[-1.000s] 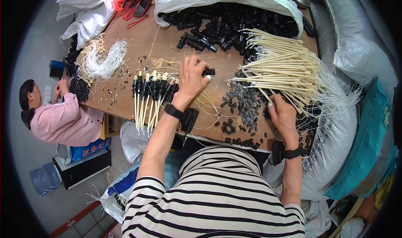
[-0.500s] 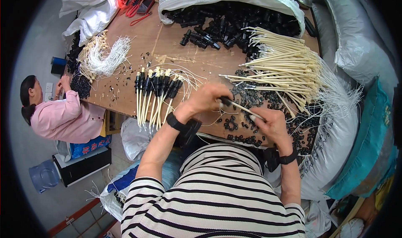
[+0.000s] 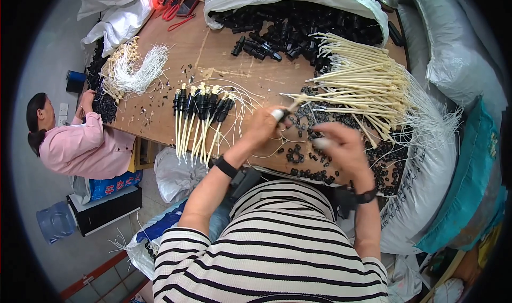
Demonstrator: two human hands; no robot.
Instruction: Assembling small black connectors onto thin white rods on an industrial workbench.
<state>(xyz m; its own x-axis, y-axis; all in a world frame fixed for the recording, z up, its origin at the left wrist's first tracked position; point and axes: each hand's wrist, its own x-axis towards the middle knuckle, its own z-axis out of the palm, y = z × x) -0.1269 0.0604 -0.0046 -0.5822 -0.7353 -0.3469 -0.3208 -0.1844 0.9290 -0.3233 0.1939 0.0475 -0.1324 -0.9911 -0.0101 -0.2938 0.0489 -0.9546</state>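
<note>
My left hand (image 3: 260,128) is closed around a black plastic holder (image 3: 286,112), with a cream end piece (image 3: 297,102) sticking out toward the upper right. Its thumb looks white-covered at the tip. Just right of it, my right hand (image 3: 344,147) is blurred over loose small black parts (image 3: 295,154); whether its fingers hold anything does not show. Left of my hands lies a row of black holders (image 3: 201,109) fitted with cream tubes and trailing white wires. Beyond my right hand is a heap of cream tubes (image 3: 362,87) with long white wires.
At the table's far side, black holders (image 3: 298,28) spill from a white sack (image 3: 368,4). A white wire bundle (image 3: 140,73) lies at left. A co-worker in pink (image 3: 85,143) works at the left edge. Full white sacks (image 3: 432,185) and a teal bag (image 3: 458,180) crowd the right.
My right hand has come off the cream tube and moved over the small parts, blurring. My left hand has turned, and the piece in it now points to the upper right.
</note>
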